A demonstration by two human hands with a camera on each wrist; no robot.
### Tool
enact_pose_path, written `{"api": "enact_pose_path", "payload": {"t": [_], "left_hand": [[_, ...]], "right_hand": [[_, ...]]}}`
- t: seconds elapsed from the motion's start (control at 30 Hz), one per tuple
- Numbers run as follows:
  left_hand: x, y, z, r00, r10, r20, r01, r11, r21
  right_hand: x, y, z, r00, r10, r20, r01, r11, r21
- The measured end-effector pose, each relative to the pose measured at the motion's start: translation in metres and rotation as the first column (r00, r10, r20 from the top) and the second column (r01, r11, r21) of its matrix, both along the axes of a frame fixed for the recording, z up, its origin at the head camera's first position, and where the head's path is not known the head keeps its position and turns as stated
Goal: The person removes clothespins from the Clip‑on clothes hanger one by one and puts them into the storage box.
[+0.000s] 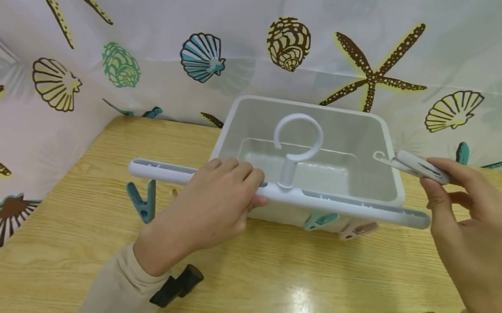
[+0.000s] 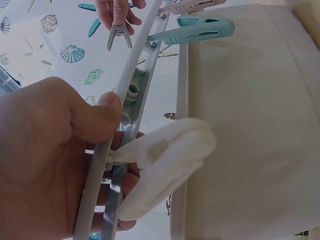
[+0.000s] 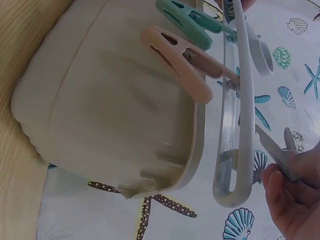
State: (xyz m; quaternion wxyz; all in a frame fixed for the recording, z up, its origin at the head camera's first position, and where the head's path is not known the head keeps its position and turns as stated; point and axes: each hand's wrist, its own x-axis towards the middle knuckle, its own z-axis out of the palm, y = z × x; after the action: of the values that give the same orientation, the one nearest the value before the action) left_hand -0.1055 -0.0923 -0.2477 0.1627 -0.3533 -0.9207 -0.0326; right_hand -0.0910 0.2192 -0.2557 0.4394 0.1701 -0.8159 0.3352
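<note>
My left hand (image 1: pixel 234 188) grips a long grey hanger bar (image 1: pixel 357 207) with a round hook (image 1: pixel 298 133), held level over the near rim of a white plastic bin (image 1: pixel 313 108). A teal peg (image 1: pixel 144 202), another teal peg (image 1: pixel 320 220) and a pink peg (image 1: pixel 357 229) hang from the bar. The left wrist view shows my thumb on the bar (image 2: pixel 131 90), with a white peg (image 2: pixel 165 160) hanging beside it. My right hand (image 1: pixel 436 182) pinches a loose pale grey peg (image 1: pixel 419 166) just above the bar's right end. In the right wrist view that peg (image 3: pixel 277 150) sits by the bar's tip (image 3: pixel 235 192).
The bin stands on a wooden table (image 1: pixel 263 283) and looks empty inside. A curtain printed with shells and starfish (image 1: pixel 153 35) closes off the back and the left side. Black wrist mounts (image 1: pixel 176 285) show near both sleeves.
</note>
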Motion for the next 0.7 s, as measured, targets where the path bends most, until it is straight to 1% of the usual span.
{"api": "enact_pose_path", "payload": {"t": [0.1, 0.23, 0.43, 0.7], "left_hand": [[-0.001, 0.001, -0.001, 1.0, -0.003, 0.002, 0.003, 1.0, -0.003], [-0.002, 0.002, -0.003, 1.0, -0.005, -0.003, 0.005, 1.0, -0.004], [-0.003, 0.002, -0.005, 1.0, -0.006, -0.011, 0.006, 1.0, 0.006], [-0.003, 0.001, -0.004, 1.0, -0.005, 0.001, 0.005, 1.0, -0.008]], "right_hand": [[-0.002, -0.002, 0.001, 1.0, -0.003, 0.012, 0.003, 1.0, -0.01], [-0.005, -0.006, 0.006, 1.0, -0.001, 0.009, 0.001, 1.0, 0.0], [-0.008, -0.013, 0.012, 1.0, -0.002, -0.014, 0.002, 1.0, -0.015], [-0.013, -0.017, 0.014, 0.999, 0.016, -0.042, -0.017, 0.999, -0.03]]}}
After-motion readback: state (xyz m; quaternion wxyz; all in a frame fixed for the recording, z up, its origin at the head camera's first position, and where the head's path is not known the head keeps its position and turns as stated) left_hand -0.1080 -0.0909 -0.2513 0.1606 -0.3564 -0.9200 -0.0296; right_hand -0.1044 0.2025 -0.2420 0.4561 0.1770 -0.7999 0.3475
